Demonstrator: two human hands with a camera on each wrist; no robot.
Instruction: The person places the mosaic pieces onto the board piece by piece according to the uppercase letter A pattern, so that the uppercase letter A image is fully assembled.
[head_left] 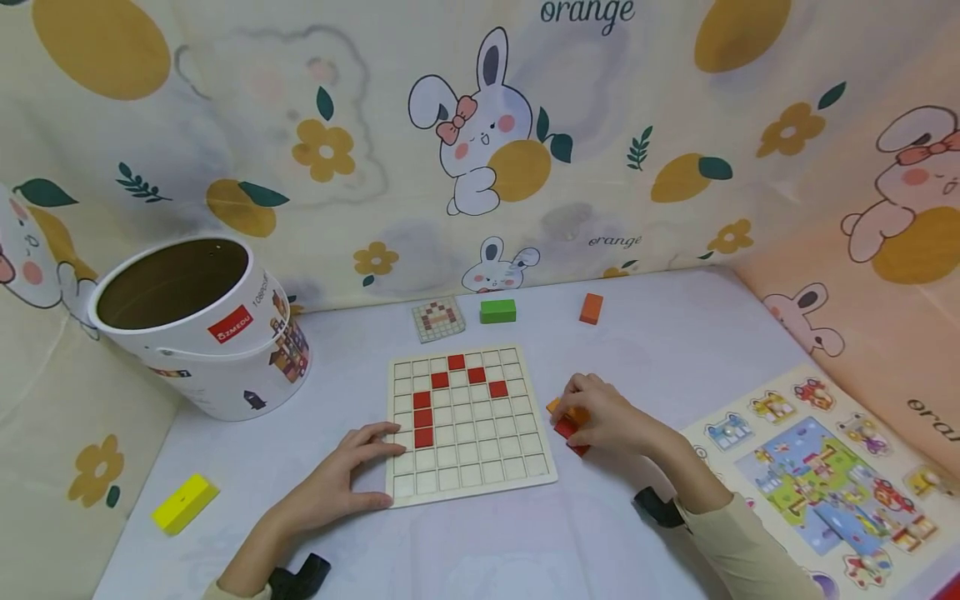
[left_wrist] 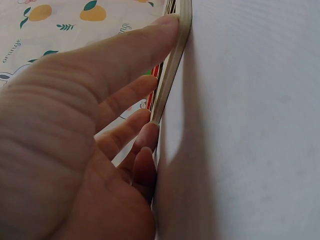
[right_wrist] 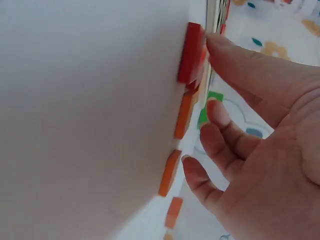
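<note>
A pale gridded board [head_left: 491, 454] lies in the middle of the table, with several red squares [head_left: 423, 418] in a peaked line on it. My left hand [head_left: 351, 475] rests at the board's left edge, thumb at the near corner and fingertips on the side. To the right of the board, my right hand [head_left: 611, 421] is over a small group of blocks. Its thumb is right at a red block [right_wrist: 190, 54]; the other fingers are loosely bent beside orange blocks [right_wrist: 184, 116]. The hand partly hides this group in the head view.
Behind the board lie a small patterned card [head_left: 438, 320], a green block [head_left: 498, 312] and an orange block [head_left: 591, 308]. A white bucket [head_left: 225, 379] stands at the left, with a yellow block [head_left: 185, 504] nearer. A picture puzzle board [head_left: 723, 467] lies at the right.
</note>
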